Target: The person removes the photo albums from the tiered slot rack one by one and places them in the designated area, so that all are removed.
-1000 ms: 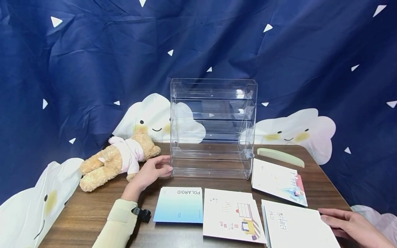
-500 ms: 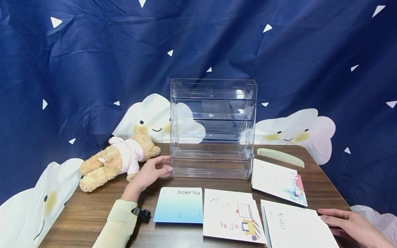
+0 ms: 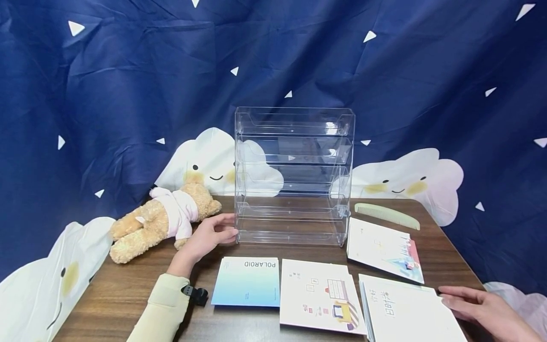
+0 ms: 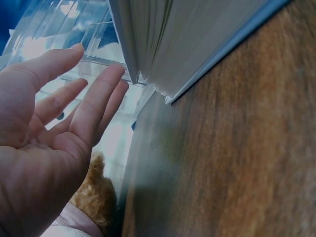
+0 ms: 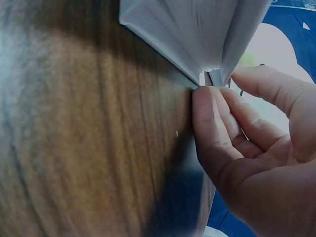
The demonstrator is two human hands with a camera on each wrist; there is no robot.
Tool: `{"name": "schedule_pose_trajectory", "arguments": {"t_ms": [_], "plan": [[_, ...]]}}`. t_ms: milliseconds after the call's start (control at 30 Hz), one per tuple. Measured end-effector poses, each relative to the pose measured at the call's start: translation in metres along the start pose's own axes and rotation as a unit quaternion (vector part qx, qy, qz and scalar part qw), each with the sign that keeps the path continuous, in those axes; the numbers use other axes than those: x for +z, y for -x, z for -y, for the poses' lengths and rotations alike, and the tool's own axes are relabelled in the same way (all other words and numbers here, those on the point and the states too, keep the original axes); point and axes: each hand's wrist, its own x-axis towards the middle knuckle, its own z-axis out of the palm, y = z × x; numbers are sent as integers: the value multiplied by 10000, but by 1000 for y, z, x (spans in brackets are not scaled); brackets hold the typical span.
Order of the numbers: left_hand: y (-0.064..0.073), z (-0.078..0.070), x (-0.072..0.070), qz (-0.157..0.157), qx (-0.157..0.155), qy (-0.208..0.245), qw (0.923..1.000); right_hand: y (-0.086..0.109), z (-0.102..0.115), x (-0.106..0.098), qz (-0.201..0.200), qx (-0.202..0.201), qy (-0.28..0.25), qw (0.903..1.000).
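My left hand (image 3: 210, 238) rests at the lower left side of a clear plastic rack (image 3: 290, 237) with several tiers. Its fingers look loose and fairly straight, the tips at the rack's side. At the lower right, my right hand (image 3: 485, 308) lies against the right edge of a thick white album (image 3: 420, 316). In the right wrist view its fingertips touch the end of the album (image 5: 197, 34), fingers loosely bent. Left of that lie a white album with a yellow drawing (image 3: 316, 294) and a blue one marked POLAROID (image 3: 248, 282).
A fourth white album (image 3: 380, 247) lies right of the rack, below a pale green comb (image 3: 386, 216). A teddy bear (image 3: 160, 223) in a pink top lies at the left. Behind the wooden table (image 3: 107, 294) hangs a blue curtain (image 3: 171, 71) with clouds.
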Motion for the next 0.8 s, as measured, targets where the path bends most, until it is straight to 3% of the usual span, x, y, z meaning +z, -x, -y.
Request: {"name": "schedule_pose_trajectory", "arguments": {"t_ms": [167,500,633,800], "plan": [[0,-1,-1,-48,-2,-60,10000,0,2,-1,-39,70,236,9997],[0,-5,-3,-131,24,-290,9995,-5,5,2,11,-38,-158,9999],[4,-5,-8,-74,117,-671,9976,-4,5,3,-29,-87,-87,9999],[13,-14,-20,-27,325,-1482,9884,-1,6,2,-199,52,-300,9993]]}}
